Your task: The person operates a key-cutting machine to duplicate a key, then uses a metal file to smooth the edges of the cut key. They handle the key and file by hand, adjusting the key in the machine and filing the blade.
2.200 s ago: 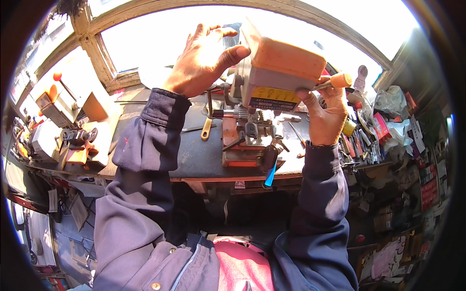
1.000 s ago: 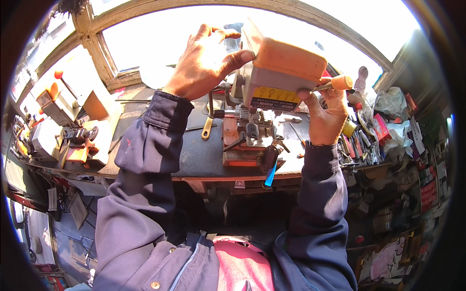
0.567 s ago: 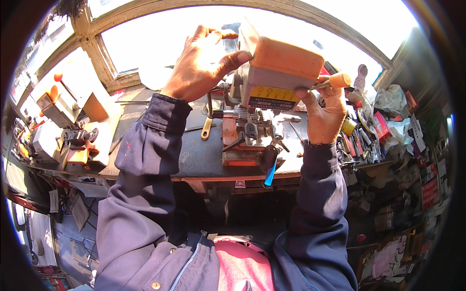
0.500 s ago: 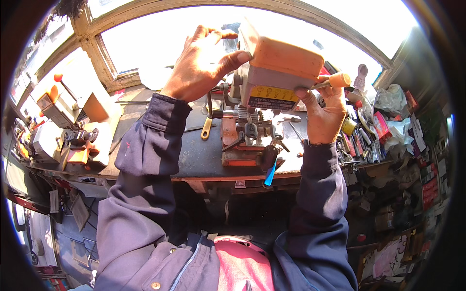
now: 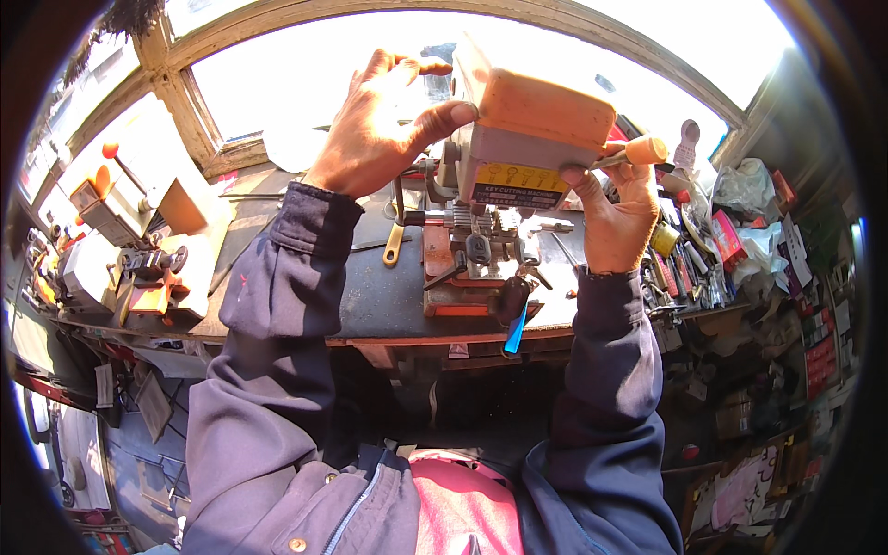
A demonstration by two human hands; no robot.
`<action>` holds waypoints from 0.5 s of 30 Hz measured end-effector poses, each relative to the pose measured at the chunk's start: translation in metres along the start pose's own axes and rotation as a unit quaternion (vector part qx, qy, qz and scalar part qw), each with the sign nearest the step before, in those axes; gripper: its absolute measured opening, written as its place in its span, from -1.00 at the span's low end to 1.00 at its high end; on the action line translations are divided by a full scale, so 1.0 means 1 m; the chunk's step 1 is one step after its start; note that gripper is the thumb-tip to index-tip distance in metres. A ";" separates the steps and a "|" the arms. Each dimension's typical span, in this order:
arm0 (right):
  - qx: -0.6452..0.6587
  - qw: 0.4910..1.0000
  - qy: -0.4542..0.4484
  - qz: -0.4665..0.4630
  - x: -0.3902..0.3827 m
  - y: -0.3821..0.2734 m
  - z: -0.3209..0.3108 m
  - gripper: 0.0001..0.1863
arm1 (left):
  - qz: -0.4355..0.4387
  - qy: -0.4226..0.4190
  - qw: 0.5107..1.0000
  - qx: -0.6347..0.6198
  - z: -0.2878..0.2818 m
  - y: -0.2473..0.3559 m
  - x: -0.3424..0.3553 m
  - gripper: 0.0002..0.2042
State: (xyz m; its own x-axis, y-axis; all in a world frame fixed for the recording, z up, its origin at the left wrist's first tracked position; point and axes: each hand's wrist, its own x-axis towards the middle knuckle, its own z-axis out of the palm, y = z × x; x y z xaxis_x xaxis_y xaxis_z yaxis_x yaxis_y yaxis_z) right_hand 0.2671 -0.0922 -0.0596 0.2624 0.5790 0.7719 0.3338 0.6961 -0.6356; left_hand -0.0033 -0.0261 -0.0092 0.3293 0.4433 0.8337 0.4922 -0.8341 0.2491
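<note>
The key-cutting machine point(image 5: 518, 176), with an orange top cover, grey body and a yellow label on its front, stands at about 12 o'clock in the view, at the back of the dark worktop point(image 5: 379, 296) under a bright arched window point(image 5: 305, 74). The left hand point(image 5: 379, 134) rests against the machine's left side at about 11 o'clock: the thumb presses the upper left corner of the orange cover and the fingers point(image 5: 407, 67) curl loosely behind it, half open, closed around nothing that can be made out. The right hand point(image 5: 615, 208), at about 1 o'clock, touches the machine's right side; its fingers are wrapped around a lever with a pale orange knob point(image 5: 645, 150) that sticks out to the right.

Below the yellow label sits the machine's clamp carriage point(image 5: 472, 245) on an orange base, with a dark key blank point(image 5: 478, 248) among the metal parts. A black handle point(image 5: 511, 298) hangs at the base's front edge, and just under it a blue tool point(image 5: 514, 335) pokes over the worktop's rim at about 6 o'clock. A yellow-handled tool point(image 5: 393, 248) lies just left of the base. At 9 o'clock a second orange-and-white machine point(image 5: 139, 268) stands well apart. At 3 o'clock, cluttered shelves point(image 5: 740, 240) hold packets and small tools.
</note>
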 end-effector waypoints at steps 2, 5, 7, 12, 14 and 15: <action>-0.001 1.000 -0.002 0.001 0.000 0.000 0.000 -0.27 | -0.009 -0.005 1.000 -0.003 -0.001 0.000 0.000 -0.14; -0.002 1.000 0.000 0.003 -0.001 -0.001 0.000 -0.43 | -0.019 -0.018 1.000 0.003 -0.004 0.001 0.000 -0.09; -0.010 1.000 -0.002 -0.005 -0.001 -0.002 0.000 -0.50 | -0.018 -0.033 0.998 0.042 -0.007 0.003 0.001 -0.06; -0.015 1.000 -0.007 -0.014 -0.001 -0.006 0.001 -0.50 | 0.019 -0.097 0.985 0.141 -0.023 0.002 0.012 -0.02; -0.011 1.000 -0.004 -0.020 0.000 -0.007 0.002 -0.52 | -0.003 -0.132 0.985 0.114 -0.024 0.002 0.014 -0.01; -0.012 1.000 0.000 -0.024 0.000 -0.008 0.002 -0.52 | -0.005 -0.142 0.984 0.104 -0.025 0.002 0.015 -0.01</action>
State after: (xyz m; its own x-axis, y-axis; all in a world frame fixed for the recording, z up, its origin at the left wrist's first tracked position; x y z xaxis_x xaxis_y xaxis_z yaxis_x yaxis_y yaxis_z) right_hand 0.2623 -0.0963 -0.0544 0.2454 0.5446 0.8020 0.3679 0.7131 -0.5968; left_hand -0.0173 -0.0292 0.0165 0.5216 0.5492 0.6529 0.6414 -0.7571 0.1245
